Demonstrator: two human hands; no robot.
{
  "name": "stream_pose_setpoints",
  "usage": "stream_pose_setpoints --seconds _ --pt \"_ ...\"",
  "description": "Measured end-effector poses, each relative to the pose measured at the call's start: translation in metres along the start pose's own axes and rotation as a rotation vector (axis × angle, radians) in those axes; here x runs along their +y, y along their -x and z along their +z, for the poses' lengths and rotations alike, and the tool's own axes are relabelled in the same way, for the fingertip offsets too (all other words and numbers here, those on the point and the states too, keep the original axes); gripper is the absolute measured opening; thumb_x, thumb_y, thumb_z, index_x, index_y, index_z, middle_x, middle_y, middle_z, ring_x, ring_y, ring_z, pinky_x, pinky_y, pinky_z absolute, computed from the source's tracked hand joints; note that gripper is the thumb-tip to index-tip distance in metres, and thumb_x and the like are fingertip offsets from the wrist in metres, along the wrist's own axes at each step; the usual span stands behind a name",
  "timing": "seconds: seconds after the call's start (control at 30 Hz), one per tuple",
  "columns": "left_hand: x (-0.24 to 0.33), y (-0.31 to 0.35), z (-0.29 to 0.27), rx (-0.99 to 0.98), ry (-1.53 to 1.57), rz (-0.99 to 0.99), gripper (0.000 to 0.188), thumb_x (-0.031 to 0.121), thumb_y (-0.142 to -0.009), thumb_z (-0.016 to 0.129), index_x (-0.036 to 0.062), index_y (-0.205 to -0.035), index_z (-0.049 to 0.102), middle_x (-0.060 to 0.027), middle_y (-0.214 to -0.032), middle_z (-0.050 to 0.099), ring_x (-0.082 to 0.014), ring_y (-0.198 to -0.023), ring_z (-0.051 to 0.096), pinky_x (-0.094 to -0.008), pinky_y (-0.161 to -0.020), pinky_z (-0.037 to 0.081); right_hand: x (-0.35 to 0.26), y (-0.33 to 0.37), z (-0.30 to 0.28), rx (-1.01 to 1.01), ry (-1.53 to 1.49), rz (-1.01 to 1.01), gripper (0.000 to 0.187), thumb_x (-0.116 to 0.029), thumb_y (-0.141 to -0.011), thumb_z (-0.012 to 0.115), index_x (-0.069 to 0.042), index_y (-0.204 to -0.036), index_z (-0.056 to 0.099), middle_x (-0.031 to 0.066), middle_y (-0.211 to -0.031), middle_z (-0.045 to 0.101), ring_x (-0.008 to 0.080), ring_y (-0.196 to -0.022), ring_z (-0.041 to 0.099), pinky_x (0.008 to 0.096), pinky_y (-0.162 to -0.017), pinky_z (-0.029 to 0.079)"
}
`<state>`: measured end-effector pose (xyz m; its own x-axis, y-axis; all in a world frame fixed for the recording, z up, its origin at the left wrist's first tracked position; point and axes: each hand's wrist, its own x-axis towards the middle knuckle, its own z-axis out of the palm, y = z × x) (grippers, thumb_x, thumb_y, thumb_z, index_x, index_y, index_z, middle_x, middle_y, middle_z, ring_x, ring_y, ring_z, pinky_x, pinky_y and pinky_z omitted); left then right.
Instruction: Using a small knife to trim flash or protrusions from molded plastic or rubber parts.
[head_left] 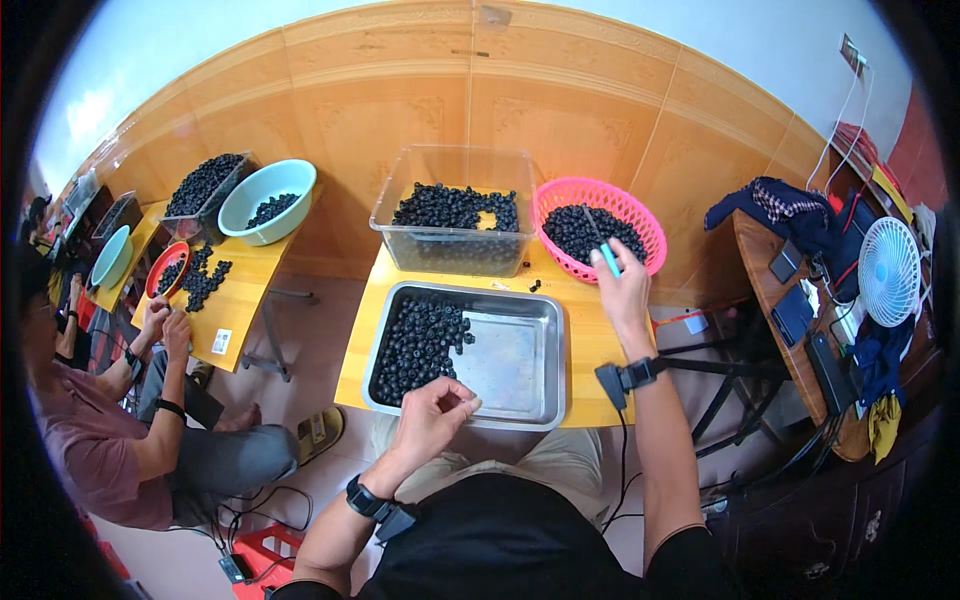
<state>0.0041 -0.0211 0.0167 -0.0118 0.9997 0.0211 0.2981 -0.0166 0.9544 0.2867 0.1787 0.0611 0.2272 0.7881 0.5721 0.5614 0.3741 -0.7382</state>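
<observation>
In my right hand (622, 285) is a slim tool with a teal handle (610, 258). Its thin shaft points up and to the left, over a pink perforated basket (655, 235) of small dark round pieces (575, 230) that look like berries or beads. My left hand (435, 420) is closed in a pinch above the near rim of a metal tray (520, 375); whatever its fingertips hold, if anything, I cannot make out. More dark round pieces (415, 345) cover the tray's left side, while bare metal shows on its right.
Behind the tray stands a clear plastic bin (455, 250) with more dark pieces. At left, a co-worker (110, 430) sits by a table with a pale green basin (255, 230). On the right, a side table (770, 280) carries phones, clothes and a fan (889, 270). Cables lie on the floor.
</observation>
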Motion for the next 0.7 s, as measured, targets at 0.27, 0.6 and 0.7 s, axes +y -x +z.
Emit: stream_pose_setpoints --seconds 0.27,0.6,0.7 --pt "-0.009 -0.047 -0.011 0.088 -0.76 0.409 0.021 0.011 -0.081 0.073 0.0058 -0.102 0.072 -0.0107 -0.101 0.068 -0.0303 -0.098 0.063 -0.0418 -0.083 0.054 0.007 0.071 0.001 -0.086 -0.123 0.036 0.036 -0.018 -0.088 0.074 0.004 -0.117 0.068 0.0119 -0.083 0.072 0.0129 -0.073 0.066 0.0312 -0.067 0.052" --pt "-0.021 -0.096 0.005 -0.121 -1.287 0.544 0.012 0.009 -0.084 0.059 0.0047 -0.086 0.07 -0.0128 -0.097 0.066 -0.0293 -0.1 0.063 -0.0402 -0.084 0.054 -0.012 0.148 -0.03 -0.246 -0.198 0.173 0.03 -0.011 -0.089 0.074 0.006 -0.112 0.069 0.0121 -0.085 0.072 0.0117 -0.075 0.065 0.0277 -0.068 0.052" --pt "-0.022 -0.099 0.003 -0.142 -1.313 0.53 0.012 0.009 -0.083 0.06 0.003 -0.086 0.07 -0.0138 -0.096 0.066 -0.0288 -0.096 0.065 -0.0405 -0.082 0.055 -0.013 0.159 -0.037 -0.244 -0.207 0.174 0.027 -0.009 -0.089 0.073 0.007 -0.111 0.07 0.0117 -0.086 0.073 0.012 -0.076 0.066 0.0275 -0.068 0.053"
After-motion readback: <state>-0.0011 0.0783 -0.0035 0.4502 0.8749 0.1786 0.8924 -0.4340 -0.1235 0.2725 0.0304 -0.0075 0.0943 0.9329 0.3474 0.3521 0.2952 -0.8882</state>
